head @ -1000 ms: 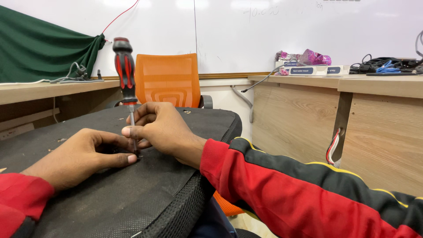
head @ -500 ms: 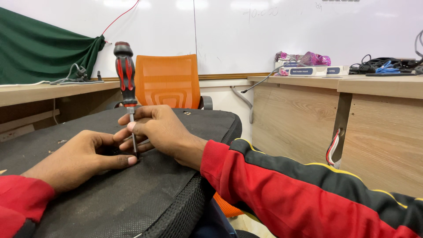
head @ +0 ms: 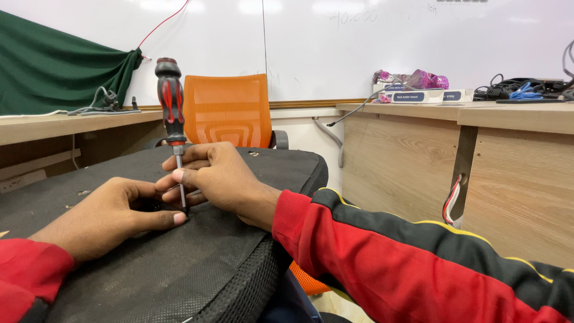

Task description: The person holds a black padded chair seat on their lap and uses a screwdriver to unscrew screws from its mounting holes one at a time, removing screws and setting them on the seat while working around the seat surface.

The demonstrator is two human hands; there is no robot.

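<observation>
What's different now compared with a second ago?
Very little. The right hand shifted its fingers slightly on the screwdriver shaft, still pinching it. The screwdriver stays upright, tip on the black pad. The left hand still rests flat beside the tip. Nothing was picked up or let go.

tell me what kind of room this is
Probably a classroom or lab used as a workshop. A large whiteboard spans the back wall, wooden benches along the walls carry tangled cables, and an orange office chair stands behind the black fabric panel where both hands steady a screwdriver.
</observation>
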